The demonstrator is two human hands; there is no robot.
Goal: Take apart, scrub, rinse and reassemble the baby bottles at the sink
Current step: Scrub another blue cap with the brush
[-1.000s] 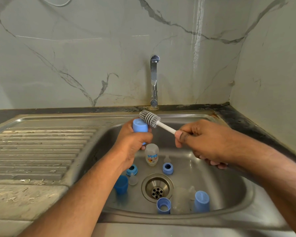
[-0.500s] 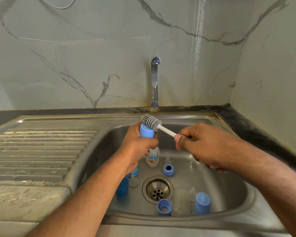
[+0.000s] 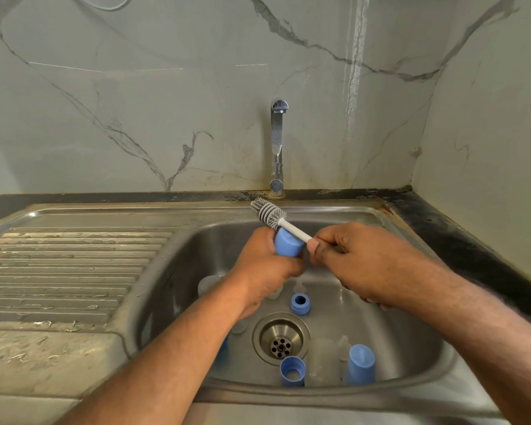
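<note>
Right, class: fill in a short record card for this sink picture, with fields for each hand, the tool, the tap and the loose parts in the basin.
left hand: grips a blue cap
right hand: pinches the brush handle
brush: grey bristle head above the cap, white stem
tap: no water seen running
sink basin: blue ring behind drain; open blue collar and blue cap in front

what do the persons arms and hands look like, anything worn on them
Both arms are bare as far as the view shows: no sleeves, gloves, watch or bracelets. The left hand and right hand show no rings on the fingers that are visible. Both forearms carry fine dark hair, easiest to see on the right forearm. No markings are visible.
</note>
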